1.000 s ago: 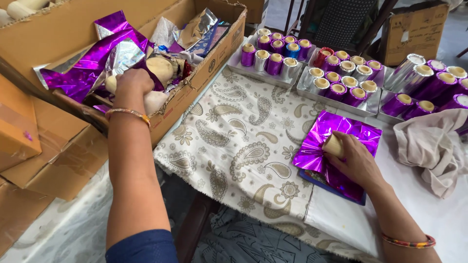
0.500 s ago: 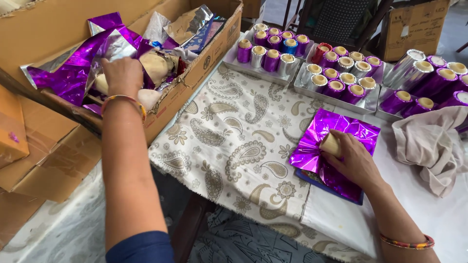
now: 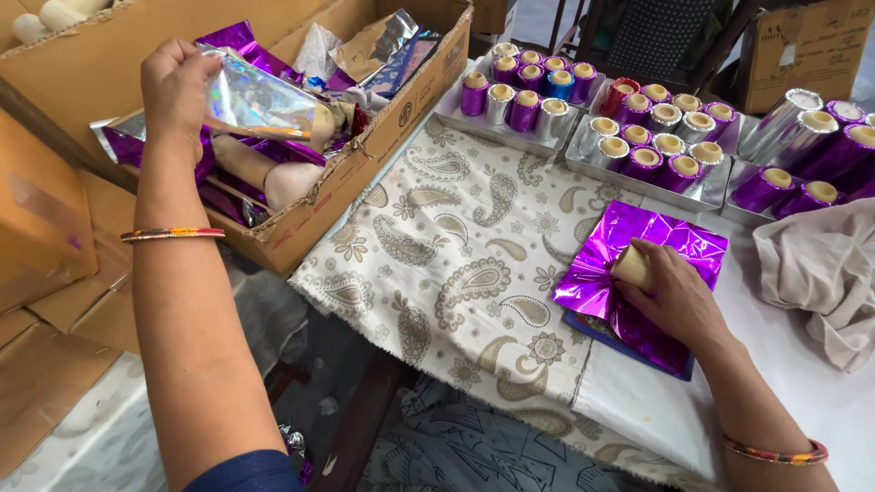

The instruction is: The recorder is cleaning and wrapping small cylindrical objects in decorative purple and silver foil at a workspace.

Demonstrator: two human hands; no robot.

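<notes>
Silver foil sheet (image 3: 260, 96) hangs pinched (above the box (image 3: 365, 137)) in left grip (image 3: 178, 87).

I see open patterned cloth (image 3: 456, 264) between the cardboard box (image 3: 365, 155) and purple foil sheet (image 3: 638, 273); trays (image 3: 510, 137) of wrapped rolls block the far edge.

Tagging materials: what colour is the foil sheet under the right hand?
Shiny purple foil sheet, crinkled, under the right hand; head view.
</notes>
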